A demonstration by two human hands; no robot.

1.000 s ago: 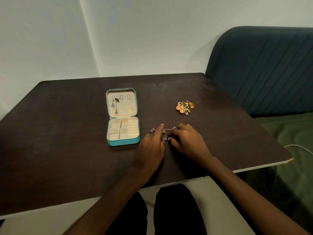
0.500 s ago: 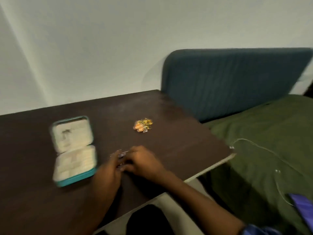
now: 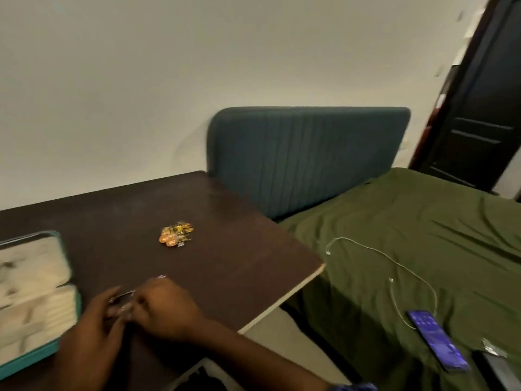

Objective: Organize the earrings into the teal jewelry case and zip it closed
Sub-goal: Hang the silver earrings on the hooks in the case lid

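Observation:
The teal jewelry case lies open at the left edge of the view, its cream compartments blurred. A small pile of orange and yellow earrings rests mid-table. My left hand and my right hand meet on the table just right of the case, fingertips touching over small silvery earrings. One silver piece lies just beyond my right hand. Blur hides whether either hand pinches an earring.
The dark table ends at a pale edge on the right. Beyond it lies a bed with a green sheet, a teal headboard, a white cable and a lit phone. A dark door stands far right.
The head camera has swung right, pushing the case to the left edge and revealing the bed, phone and door. Both hands remain together over the silver earrings.

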